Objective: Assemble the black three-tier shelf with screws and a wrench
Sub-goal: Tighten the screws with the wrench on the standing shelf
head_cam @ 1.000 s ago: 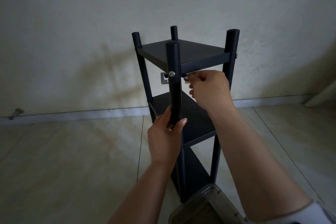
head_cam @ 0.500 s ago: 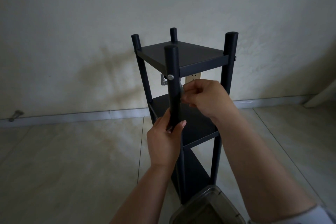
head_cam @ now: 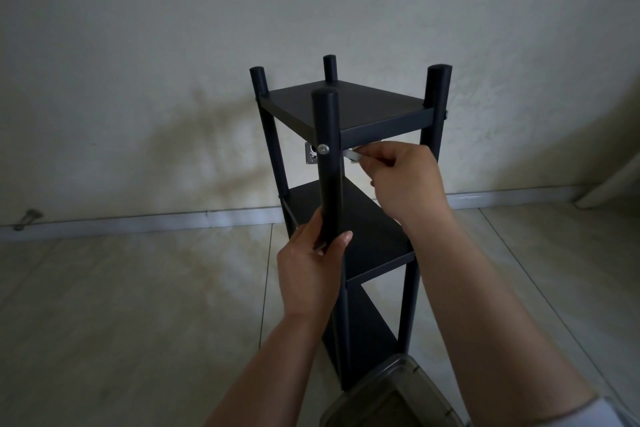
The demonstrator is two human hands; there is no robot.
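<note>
- The black shelf (head_cam: 349, 107) stands upright on the tiled floor (head_cam: 121, 305) before the wall.
- A silver screw (head_cam: 323, 148) sits in its near post (head_cam: 329, 166).
- Left hand (head_cam: 311, 274) has its grip curled round that post.
- Right hand (head_cam: 403, 180) pinches a metal wrench (head_cam: 352, 155) just under the top tier.
- A clear container (head_cam: 391, 399) lies at the shelf's foot.

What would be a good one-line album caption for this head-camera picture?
Left hand grips the front post of the black shelf while the right hand holds a small wrench beside its screw.
</note>
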